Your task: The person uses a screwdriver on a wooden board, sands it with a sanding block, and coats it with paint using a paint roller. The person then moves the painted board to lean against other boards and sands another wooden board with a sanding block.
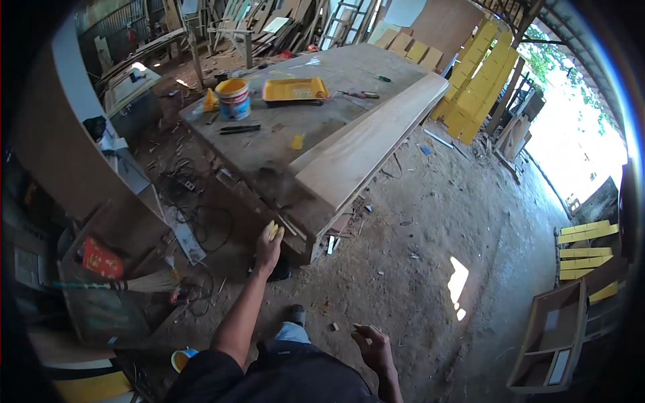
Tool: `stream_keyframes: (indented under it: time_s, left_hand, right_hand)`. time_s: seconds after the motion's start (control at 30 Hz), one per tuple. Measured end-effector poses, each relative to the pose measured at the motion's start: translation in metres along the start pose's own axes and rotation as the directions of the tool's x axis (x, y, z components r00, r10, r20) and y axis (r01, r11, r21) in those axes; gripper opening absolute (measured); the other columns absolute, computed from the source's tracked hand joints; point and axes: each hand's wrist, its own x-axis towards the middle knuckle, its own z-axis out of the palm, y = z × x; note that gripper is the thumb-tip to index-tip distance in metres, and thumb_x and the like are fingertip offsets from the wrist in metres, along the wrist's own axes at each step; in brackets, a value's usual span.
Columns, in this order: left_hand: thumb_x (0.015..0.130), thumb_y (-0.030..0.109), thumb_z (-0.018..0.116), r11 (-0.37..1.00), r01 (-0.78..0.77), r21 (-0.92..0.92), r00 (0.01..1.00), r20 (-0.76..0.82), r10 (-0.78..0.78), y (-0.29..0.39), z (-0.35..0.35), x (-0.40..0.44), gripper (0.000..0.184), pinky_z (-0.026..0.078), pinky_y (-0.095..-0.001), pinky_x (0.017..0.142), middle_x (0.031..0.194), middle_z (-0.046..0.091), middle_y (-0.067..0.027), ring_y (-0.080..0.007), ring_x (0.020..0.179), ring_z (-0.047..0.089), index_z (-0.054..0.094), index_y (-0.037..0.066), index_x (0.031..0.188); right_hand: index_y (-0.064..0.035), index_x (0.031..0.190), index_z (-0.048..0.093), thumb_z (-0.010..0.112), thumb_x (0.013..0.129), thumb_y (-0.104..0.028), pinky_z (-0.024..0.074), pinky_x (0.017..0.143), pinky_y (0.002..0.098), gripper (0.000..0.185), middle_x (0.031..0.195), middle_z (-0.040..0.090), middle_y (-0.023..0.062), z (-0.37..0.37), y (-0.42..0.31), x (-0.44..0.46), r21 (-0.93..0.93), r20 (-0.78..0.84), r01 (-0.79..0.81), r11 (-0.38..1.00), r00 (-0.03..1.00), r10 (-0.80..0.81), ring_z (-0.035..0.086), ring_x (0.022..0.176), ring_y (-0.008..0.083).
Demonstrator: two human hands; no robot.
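On the earthen floor [410, 282] a worktable [316, 127] is filling the frame's middle, and beside its near end, left of centre, the left hand [269, 252] is curling around or against a yellow patch [274, 230], maybe a small piece, maybe paint; I cannot tell which. Well apart, at lower centre, the right hand [375, 350] is hanging half-curled, seemingly without load, while at upper left a bucket [233, 107] and a paint tray [292, 89] are standing. For good work, the left hand should be pressing lightly, avoiding the table's edge.
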Motion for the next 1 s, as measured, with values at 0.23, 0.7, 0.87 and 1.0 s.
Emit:
stream_keyframes:
  time_s: [0.23,0.7,0.87,1.0]
  left_hand:
    - [0.093,0.029,0.079,0.892,0.442,-0.090,0.897,0.066,-0.438,-0.004,0.155,0.141,0.042,0.052,-0.0397,0.080,0.114,0.071,-0.0145,-0.0207,0.096,0.065,0.066,-0.003,0.116]
    - [0.094,0.066,0.068,0.746,0.386,-0.542,0.516,-0.544,-0.662,0.018,0.260,0.133,0.071,0.055,-0.0448,0.093,0.133,0.067,-0.0045,-0.0267,0.116,0.066,0.058,0.013,0.140]
    - [0.100,0.063,0.059,0.854,0.406,-0.326,0.434,-0.754,-0.494,-0.005,0.266,0.150,0.074,0.052,-0.0470,0.098,0.137,0.064,-0.0159,-0.0323,0.120,0.065,0.050,0.005,0.147]
    - [0.104,0.060,0.052,0.851,0.502,-0.152,0.504,-0.748,-0.431,-0.010,0.259,0.142,0.077,0.049,-0.0488,0.102,0.140,0.062,-0.0251,-0.0367,0.123,0.063,0.044,0.000,0.152]
  right_hand:
    - [0.0017,0.113,0.076,0.078,0.092,-0.008,0.0564,0.086,0.0332,0.023,0.100,0.079,0.0159,-0.077,0.028,0.128,0.036,-0.169,-0.062,0.997,0.983,0.068,0.076,0.094,0.0199]
    - [-0.0002,0.114,0.073,0.076,0.095,-0.017,0.0570,0.081,0.0394,0.025,0.105,0.075,0.0173,-0.238,0.099,0.474,-0.049,0.354,0.260,0.964,0.907,-0.227,0.075,0.097,0.0317]
    - [-0.0008,0.115,0.070,0.070,0.094,-0.016,0.0561,0.084,0.0465,0.026,0.104,0.071,0.0191,-0.269,0.098,0.577,-0.040,0.513,0.466,0.884,0.769,-0.382,0.069,0.099,0.0413]
    - [-0.0015,0.116,0.069,0.069,0.094,-0.019,0.0554,0.084,0.0489,0.028,0.105,0.070,0.0208,-0.266,0.100,0.641,-0.009,0.576,0.460,0.888,0.728,-0.371,0.068,0.099,0.0436]
